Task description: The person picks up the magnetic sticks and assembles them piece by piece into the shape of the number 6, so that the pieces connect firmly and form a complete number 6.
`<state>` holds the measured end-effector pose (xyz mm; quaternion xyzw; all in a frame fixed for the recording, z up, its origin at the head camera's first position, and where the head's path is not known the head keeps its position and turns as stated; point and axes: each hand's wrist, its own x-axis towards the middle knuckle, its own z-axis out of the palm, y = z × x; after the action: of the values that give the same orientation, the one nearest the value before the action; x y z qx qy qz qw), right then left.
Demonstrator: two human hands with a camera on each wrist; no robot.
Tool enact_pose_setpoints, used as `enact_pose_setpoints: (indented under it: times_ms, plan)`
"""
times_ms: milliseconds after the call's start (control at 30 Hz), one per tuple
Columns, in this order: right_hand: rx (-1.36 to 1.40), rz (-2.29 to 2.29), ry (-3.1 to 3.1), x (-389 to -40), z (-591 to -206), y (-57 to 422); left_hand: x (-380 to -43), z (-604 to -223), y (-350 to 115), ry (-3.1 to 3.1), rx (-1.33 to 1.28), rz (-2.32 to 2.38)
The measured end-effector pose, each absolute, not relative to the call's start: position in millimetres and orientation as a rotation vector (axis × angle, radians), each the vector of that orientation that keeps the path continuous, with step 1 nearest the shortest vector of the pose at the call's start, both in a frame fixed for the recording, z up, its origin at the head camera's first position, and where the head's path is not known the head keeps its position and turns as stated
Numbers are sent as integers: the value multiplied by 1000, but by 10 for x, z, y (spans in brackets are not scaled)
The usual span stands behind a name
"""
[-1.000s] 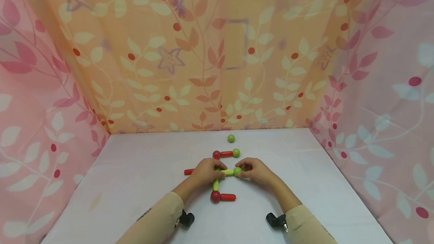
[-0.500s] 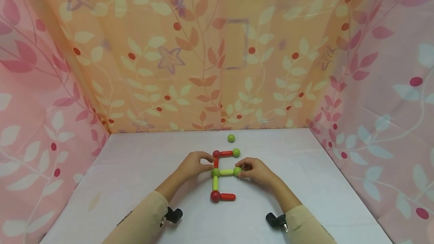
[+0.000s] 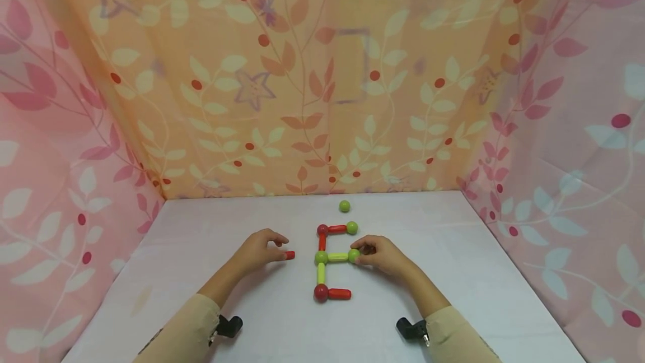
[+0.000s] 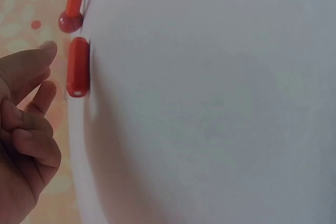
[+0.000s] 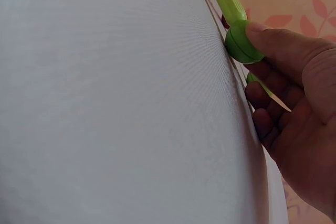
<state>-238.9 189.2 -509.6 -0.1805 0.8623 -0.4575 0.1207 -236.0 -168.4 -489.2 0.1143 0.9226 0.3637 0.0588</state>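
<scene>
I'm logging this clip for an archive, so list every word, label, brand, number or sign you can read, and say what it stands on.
No readable word, label, brand, number or sign appears in any view.
Balls and sticks: no lettering shows.
Left sleeve and right sleeve: dark marks, too small to make out.
Back cloth: leaves, stars and a box-like outline, no letters.

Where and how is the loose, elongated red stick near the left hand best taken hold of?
Pinch the loose, elongated red stick across its middle, probably from above and the person's left. It is slim, straight and lies flat; its right end faces the joined green and red sticks and balls, the other the left hand.
</scene>
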Motion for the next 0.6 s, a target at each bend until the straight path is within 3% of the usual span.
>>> enact_pose_setpoints:
  times_ms: [600]
  plan:
    - [-524,-1322,2515,-2415,-5143,1915,-2405,-5170,-1843,2671,289,1185]
